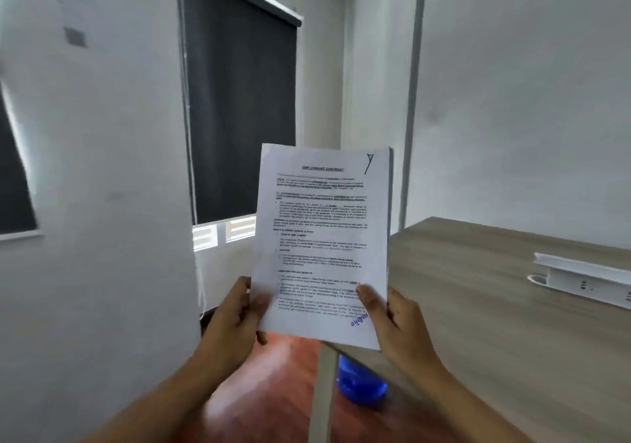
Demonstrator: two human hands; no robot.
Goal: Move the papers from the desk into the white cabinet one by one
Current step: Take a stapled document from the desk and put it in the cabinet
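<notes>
Dark blind (239, 108) seen at left, drawn most of the way down over the window. Left hand (235, 313) is raised in front of it, thumb and fingers pinching the lower left edge of the paper (324, 238). Paper is held upright in mid-air, printed side toward the camera, off the tabletop (495, 306), headed as an employment contract. Right hand (396, 319) grips the lower right corner, thumb pressed on the front. Blue bottle (358, 384) noted on the floor below. White socket strip (587, 279) lies on the tabletop at right. Step judged: 1 paper lifted, carry under way. Cabinet is not in view; next move calls for turning toward it and sliding the paper in flat.
</notes>
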